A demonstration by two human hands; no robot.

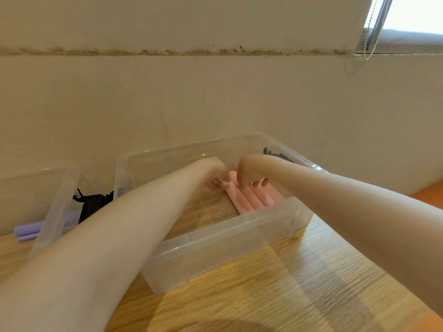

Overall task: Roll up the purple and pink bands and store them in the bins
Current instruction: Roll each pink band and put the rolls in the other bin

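Both arms reach over the near wall of a clear plastic bin [230, 238] that sits on the wooden bench [299, 283], and the hands meet low at its far side, where the pink bands [251, 200] lie. The left hand [214, 172] is bent down at the wrist with its fingers curled under, touching the far end of the nearest pink roll; whether it actually pinches the roll cannot be told, since the fingertips are hidden. The right hand [247, 171] hangs over the rolls with its fingers curled down onto them, seemingly gripping or pressing the end of one, probably to seat it snugly against its neighbours so it does not unwind. The pink bands look like soft, matte tubes, rolled tight and laid side by side along the right half of the bin floor, their ends touching or nearly touching the near wall (the rest of the floor shows only the bench grain through the plastic). A second clear bin [55, 204] stands to the left, well apart from the hands, and purple rolls [36, 230] show through it, low at its left; whether they lie inside it or behind it is unclear. Something black [92, 204] sits between the two bins.
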